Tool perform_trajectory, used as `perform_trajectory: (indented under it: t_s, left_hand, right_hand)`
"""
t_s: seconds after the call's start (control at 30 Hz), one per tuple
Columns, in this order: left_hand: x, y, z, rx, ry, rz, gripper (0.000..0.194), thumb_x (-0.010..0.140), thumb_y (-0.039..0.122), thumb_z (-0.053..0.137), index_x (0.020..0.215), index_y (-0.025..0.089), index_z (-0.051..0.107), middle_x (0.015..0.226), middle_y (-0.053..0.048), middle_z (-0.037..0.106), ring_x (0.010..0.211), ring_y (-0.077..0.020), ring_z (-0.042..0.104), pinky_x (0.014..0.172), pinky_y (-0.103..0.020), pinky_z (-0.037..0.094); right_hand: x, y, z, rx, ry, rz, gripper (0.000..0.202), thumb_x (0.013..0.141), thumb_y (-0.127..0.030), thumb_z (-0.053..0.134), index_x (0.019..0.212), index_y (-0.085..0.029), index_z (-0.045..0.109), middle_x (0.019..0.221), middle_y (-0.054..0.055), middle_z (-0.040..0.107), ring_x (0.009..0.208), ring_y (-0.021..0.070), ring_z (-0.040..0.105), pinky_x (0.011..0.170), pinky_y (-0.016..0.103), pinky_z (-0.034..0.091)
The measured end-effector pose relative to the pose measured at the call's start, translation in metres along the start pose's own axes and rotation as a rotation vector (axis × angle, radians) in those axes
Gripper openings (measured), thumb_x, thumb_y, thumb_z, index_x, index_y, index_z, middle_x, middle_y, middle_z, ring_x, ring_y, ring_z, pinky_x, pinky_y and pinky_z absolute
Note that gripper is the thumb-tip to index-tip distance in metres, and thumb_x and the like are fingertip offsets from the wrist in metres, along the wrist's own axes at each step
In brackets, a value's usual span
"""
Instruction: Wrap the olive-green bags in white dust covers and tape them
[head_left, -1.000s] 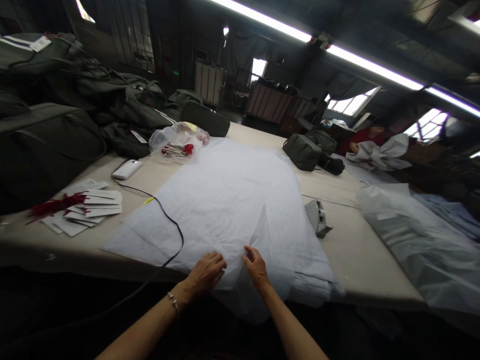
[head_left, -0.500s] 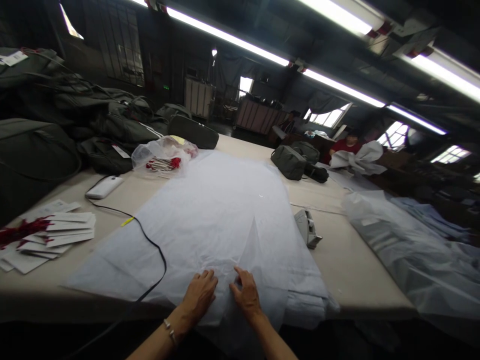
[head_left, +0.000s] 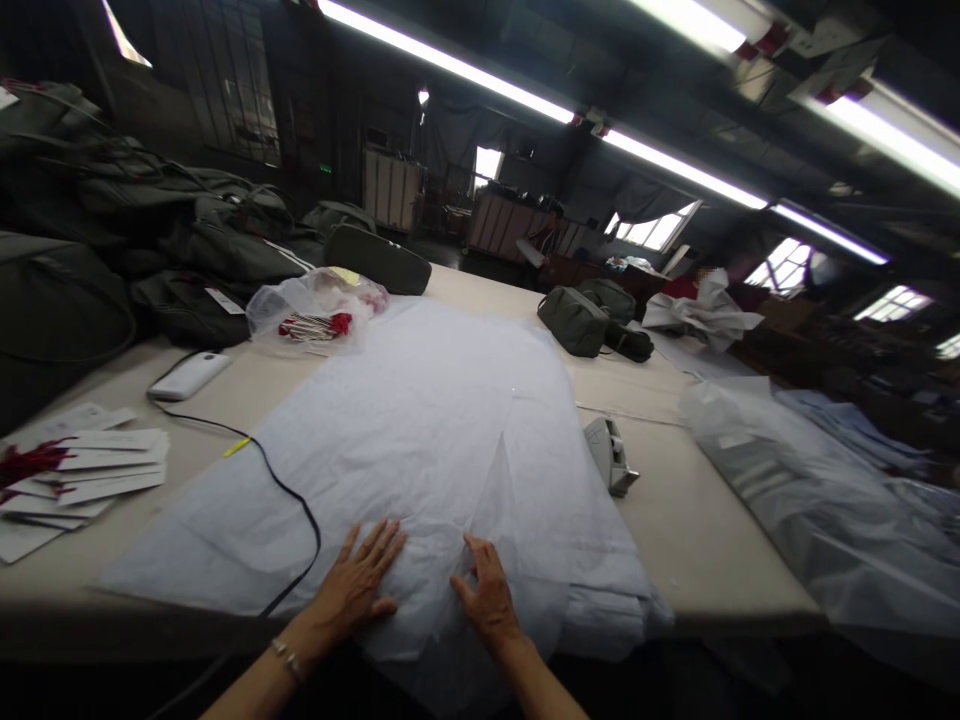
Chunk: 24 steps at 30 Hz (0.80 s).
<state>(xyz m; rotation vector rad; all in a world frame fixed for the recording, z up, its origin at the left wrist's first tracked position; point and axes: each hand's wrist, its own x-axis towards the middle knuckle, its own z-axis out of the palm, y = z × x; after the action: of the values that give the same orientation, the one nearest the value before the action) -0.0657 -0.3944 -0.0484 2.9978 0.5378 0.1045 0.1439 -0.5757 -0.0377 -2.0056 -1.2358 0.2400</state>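
Note:
A stack of thin, translucent white sheets lies over the middle of the table and hangs past its near edge. My left hand rests flat on the sheets with its fingers spread. To its right, my right hand has bent fingers at a raised fold of the top sheet, thumb and forefinger apart. A pointed crease rises beyond the right hand. A black cord with a yellow tag crosses the sheets left of my left hand.
White tags with red strings, a white power bank and dark green bags are on the left. A grey dispenser stands right of the sheets, with plastic bags further right. People are in the background.
My left hand has moved left and opened flat on the sheets. My right hand has hardly moved. Across the table, a person's white sheet has shifted, and the view has turned slightly.

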Motion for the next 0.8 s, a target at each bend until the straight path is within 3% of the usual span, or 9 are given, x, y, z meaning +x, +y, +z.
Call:
perform_trajectory:
  t_s: [0.2, 0.37, 0.53, 0.63, 0.73, 0.8]
  left_hand:
    - [-0.003, -0.015, 0.004, 0.028, 0.08, 0.044, 0.087, 0.081, 0.058, 0.063, 0.151, 0.028, 0.023, 0.154, -0.009, 0.035, 0.142, -0.0299, 0.032, 0.119, -0.053, 0.012]
    - [-0.004, -0.015, -0.006, -0.021, -0.014, 0.012, 0.087, 0.079, 0.053, 0.066, 0.151, 0.027, 0.024, 0.156, -0.01, 0.031, 0.143, -0.0316, 0.029, 0.118, -0.058, 0.014]
    - [0.004, 0.011, -0.037, -0.042, -0.132, -0.082, 0.089, 0.071, 0.046, 0.075, 0.148, 0.027, 0.033, 0.156, -0.012, 0.03, 0.144, -0.0358, 0.025, 0.117, -0.063, 0.016]
    - [0.015, 0.035, -0.054, -0.102, -0.229, -0.107, 0.082, 0.072, 0.03, 0.074, 0.146, 0.027, 0.038, 0.155, -0.012, 0.032, 0.143, -0.0331, 0.029, 0.117, -0.057, 0.024]
    - [0.023, 0.054, -0.052, -0.167, -0.305, -0.124, 0.075, 0.071, 0.015, 0.069, 0.141, 0.026, 0.046, 0.151, -0.011, 0.04, 0.137, -0.0306, 0.041, 0.113, -0.048, 0.036]
    - [0.025, 0.06, -0.041, -0.175, -0.314, -0.137, 0.076, 0.068, 0.01, 0.068, 0.139, 0.029, 0.049, 0.15, -0.01, 0.043, 0.134, -0.0314, 0.044, 0.111, -0.048, 0.039]
  right_hand:
    - [0.0, -0.001, 0.0, -0.018, 0.004, 0.005, 0.058, 0.072, -0.015, 0.062, 0.129, -0.024, 0.056, 0.121, 0.009, 0.06, 0.115, 0.0259, 0.057, 0.096, 0.04, 0.054]
    - [0.002, -0.008, -0.003, -0.055, -0.003, 0.019, 0.055, 0.071, -0.016, 0.064, 0.125, -0.023, 0.06, 0.12, 0.008, 0.062, 0.115, 0.0264, 0.058, 0.1, 0.04, 0.051]
    - [0.003, -0.016, -0.004, -0.088, -0.035, 0.053, 0.055, 0.067, -0.012, 0.066, 0.121, -0.023, 0.064, 0.119, 0.01, 0.063, 0.114, 0.0294, 0.058, 0.103, 0.044, 0.048]
    - [0.002, -0.016, -0.002, -0.072, -0.037, 0.058, 0.055, 0.066, -0.01, 0.065, 0.119, -0.023, 0.064, 0.12, 0.01, 0.062, 0.116, 0.0294, 0.057, 0.104, 0.045, 0.047]
    - [0.004, -0.012, -0.004, 0.0, -0.025, 0.031, 0.05, 0.067, -0.01, 0.062, 0.114, -0.024, 0.065, 0.117, 0.008, 0.064, 0.112, 0.0268, 0.06, 0.1, 0.041, 0.05]
    - [0.011, -0.004, -0.014, 0.068, 0.002, 0.023, 0.043, 0.07, -0.012, 0.058, 0.11, -0.025, 0.066, 0.112, 0.006, 0.065, 0.096, 0.0232, 0.065, 0.09, 0.037, 0.055]
